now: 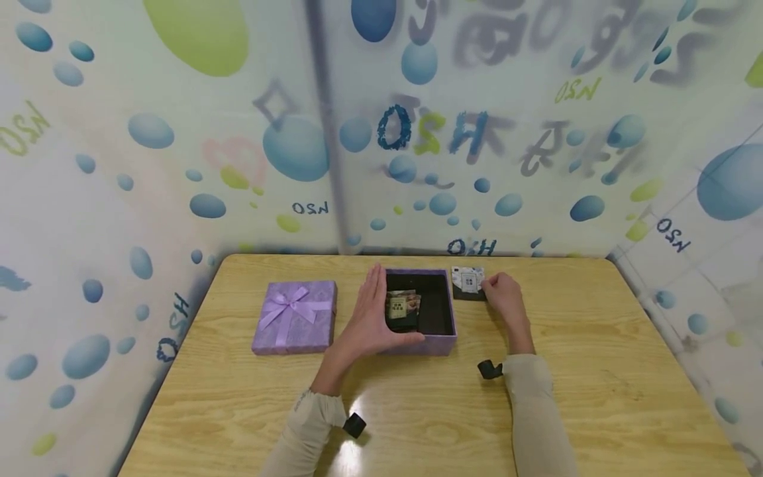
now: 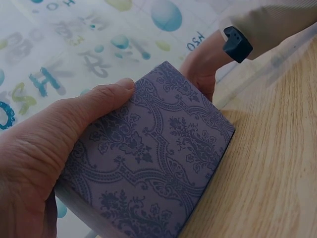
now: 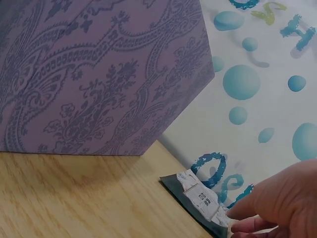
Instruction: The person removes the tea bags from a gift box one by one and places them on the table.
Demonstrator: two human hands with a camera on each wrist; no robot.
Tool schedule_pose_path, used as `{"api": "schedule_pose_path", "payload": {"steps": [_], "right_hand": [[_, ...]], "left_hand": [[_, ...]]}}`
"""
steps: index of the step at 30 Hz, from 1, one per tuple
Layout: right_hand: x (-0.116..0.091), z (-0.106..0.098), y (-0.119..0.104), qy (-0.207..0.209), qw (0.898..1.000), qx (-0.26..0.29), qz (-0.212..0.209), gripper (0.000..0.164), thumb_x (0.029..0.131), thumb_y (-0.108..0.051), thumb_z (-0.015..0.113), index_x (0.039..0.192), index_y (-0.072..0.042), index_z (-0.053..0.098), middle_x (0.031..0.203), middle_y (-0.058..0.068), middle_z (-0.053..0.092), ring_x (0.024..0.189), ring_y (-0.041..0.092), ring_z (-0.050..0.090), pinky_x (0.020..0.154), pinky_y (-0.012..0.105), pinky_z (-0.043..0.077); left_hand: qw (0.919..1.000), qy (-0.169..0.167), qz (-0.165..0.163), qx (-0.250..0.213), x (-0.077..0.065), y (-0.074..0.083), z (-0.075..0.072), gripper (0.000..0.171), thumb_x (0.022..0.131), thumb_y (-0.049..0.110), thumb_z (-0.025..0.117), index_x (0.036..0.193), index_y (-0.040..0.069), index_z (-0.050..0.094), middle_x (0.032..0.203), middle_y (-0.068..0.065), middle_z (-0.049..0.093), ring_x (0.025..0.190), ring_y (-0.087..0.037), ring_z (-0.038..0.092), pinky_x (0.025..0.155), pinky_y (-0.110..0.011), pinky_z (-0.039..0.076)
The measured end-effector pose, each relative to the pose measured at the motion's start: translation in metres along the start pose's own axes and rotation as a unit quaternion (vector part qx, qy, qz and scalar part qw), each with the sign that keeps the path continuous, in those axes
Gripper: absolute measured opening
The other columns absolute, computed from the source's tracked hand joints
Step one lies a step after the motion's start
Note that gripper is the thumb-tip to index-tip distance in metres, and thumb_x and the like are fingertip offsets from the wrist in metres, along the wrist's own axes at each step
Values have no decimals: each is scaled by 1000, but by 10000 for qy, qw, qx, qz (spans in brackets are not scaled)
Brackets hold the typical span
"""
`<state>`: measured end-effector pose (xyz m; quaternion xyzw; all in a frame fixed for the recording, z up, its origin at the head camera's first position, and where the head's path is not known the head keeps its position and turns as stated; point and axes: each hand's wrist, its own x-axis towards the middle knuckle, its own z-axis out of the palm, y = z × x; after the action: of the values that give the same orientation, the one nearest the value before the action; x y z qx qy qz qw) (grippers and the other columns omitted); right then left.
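A purple patterned box with a dark inside stands without its lid on the table. My left hand rests against its near left corner, fingers straight along the left wall and thumb laid along the front rim; the left wrist view shows that thumb over the patterned front wall. Inside the box, at its left, lie small dark packets with a pale label. To the right of the box is a flat black-and-white packet. My right hand pinches the right edge of that packet between thumb and fingers.
Left of the box lies its purple lid, tied with a ribbon bow. The wooden table ends at the back near a wall hanging printed with blue and green drops. A small black device sits at the right cuff.
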<state>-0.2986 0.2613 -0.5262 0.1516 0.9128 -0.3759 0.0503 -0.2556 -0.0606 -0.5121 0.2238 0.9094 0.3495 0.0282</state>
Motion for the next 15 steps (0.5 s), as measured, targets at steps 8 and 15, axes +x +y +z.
{"api": "schedule_pose_path", "payload": {"steps": [8, 15], "right_hand": [[-1, -5, -7, 177, 9993, -145, -288, 32, 108, -14, 45, 123, 10, 60, 119, 30, 63, 102, 38, 59, 82, 45, 51], [-9, -9, -25, 116, 9965, -30, -832, 33, 108, -15, 46, 123, 9, 61, 119, 30, 65, 104, 40, 64, 82, 48, 55]], "left_hand": [[10000, 10, 8, -49, -1, 0, 0, 150, 69, 80, 80, 162, 27, -26, 171, 8, -27, 161, -21, -15, 128, -52, 2], [10000, 12, 42, 6, -1, 0, 0, 149, 69, 86, 75, 162, 26, -26, 171, 7, -27, 162, -27, -11, 128, -53, 3]]}}
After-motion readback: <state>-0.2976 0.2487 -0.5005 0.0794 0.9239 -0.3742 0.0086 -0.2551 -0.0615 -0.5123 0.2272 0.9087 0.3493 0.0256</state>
